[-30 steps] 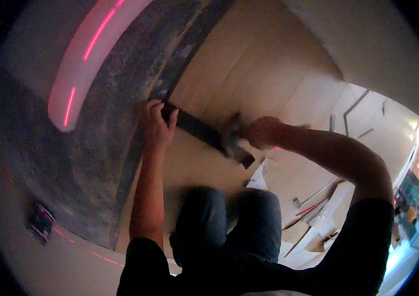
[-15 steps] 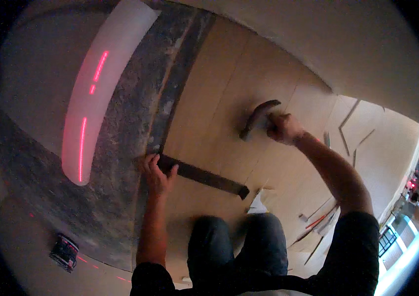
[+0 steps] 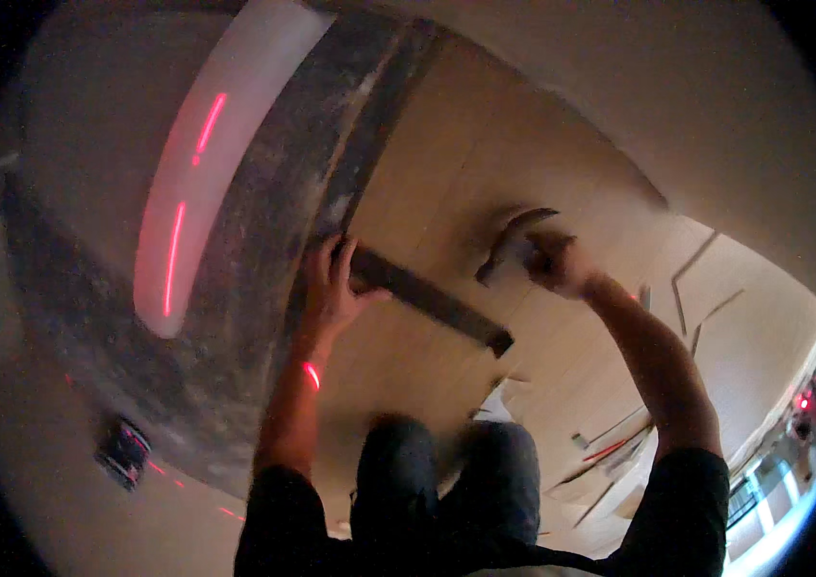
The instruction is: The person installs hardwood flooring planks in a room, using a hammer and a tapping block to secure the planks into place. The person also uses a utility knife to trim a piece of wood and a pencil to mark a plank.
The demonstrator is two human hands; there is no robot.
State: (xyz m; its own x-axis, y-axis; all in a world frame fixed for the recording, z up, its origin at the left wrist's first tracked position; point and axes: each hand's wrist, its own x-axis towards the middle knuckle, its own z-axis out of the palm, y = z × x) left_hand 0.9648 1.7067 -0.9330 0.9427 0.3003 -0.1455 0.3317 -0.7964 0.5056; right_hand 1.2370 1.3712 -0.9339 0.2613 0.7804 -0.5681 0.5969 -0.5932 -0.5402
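My left hand (image 3: 333, 293) grips the left end of a dark flat metal pull bar (image 3: 439, 306), fingers at the edge of the planks and thumb along the bar. The bar lies slantwise across the light wood plank floor (image 3: 427, 192), its raised, bent end (image 3: 502, 343) to the right. My right hand (image 3: 566, 267), smeared by motion, is closed round the handle of a hammer (image 3: 514, 242). The hammer's dark curved head is up and to the right of the bar, apart from it.
A dark bare strip of floor (image 3: 263, 192) runs left of the planks. Beyond it, a pale curved panel (image 3: 201, 183) carries red laser lines. A dark box-like device (image 3: 124, 454) stands lower left. Offcuts and hand tools (image 3: 610, 447) lie right; a wall (image 3: 715, 106) bounds the upper right.
My left hand and the pull bar have shifted away from me along the plank edge. The hammer in my right hand has dropped slightly lower in view. The whole view has shifted a little.
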